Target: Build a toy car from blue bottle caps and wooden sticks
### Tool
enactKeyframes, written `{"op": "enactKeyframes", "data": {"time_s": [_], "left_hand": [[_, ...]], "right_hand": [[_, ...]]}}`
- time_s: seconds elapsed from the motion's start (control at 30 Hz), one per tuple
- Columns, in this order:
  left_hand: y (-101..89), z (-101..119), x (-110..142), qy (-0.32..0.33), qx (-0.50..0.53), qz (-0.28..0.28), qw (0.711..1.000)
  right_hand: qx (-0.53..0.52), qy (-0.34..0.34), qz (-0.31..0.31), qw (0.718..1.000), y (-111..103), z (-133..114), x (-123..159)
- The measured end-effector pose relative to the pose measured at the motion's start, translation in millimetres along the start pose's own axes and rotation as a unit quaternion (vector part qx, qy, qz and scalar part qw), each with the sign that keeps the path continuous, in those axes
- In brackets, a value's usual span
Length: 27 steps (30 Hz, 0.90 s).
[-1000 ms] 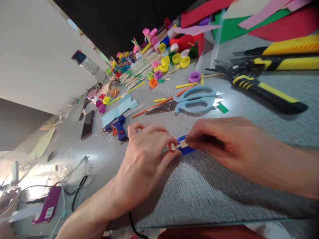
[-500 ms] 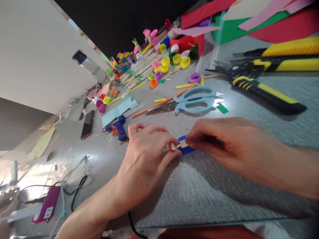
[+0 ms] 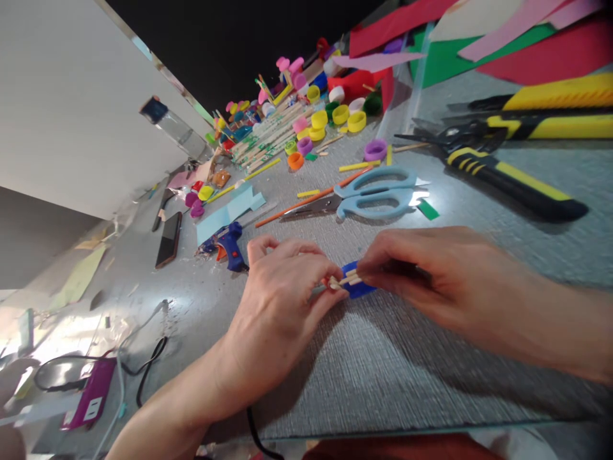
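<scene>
My left hand [image 3: 278,306] and my right hand [image 3: 421,275] meet over the grey table [image 3: 383,377], fingers pinched together. Between them lies a small blue bottle cap [image 3: 358,287] with thin pale wooden sticks [image 3: 348,278] across it. My right fingertips grip the sticks at the cap. My left fingertips hold the sticks' other end, where a bit of red shows. Most of what the left hand holds is hidden under its fingers.
Light-blue scissors [image 3: 373,191] and an orange stick lie just beyond my hands. A blue glue gun [image 3: 228,241] sits at the left, a phone [image 3: 168,239] further left. Yellow-black cutters [image 3: 507,172] lie at the right. Coloured caps [image 3: 330,118], sticks and paper sheets [image 3: 454,45] fill the back.
</scene>
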<state>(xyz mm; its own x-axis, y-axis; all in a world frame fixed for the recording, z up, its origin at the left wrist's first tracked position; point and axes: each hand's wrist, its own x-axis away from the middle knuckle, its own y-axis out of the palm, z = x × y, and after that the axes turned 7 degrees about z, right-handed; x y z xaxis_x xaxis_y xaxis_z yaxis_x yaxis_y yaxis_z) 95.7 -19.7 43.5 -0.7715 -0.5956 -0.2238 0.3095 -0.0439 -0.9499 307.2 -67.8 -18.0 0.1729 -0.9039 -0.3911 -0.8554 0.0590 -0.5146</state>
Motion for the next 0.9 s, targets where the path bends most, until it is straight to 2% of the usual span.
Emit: {"op": "enactKeyframes", "data": {"time_s": [0.9], "left_hand": [[0.6,-2.3,0.7,0.008,-0.014,-0.001,1.000]], "right_hand": [[0.023,-0.005,0.010,1.000,-1.2,-1.4,-0.5]]}}
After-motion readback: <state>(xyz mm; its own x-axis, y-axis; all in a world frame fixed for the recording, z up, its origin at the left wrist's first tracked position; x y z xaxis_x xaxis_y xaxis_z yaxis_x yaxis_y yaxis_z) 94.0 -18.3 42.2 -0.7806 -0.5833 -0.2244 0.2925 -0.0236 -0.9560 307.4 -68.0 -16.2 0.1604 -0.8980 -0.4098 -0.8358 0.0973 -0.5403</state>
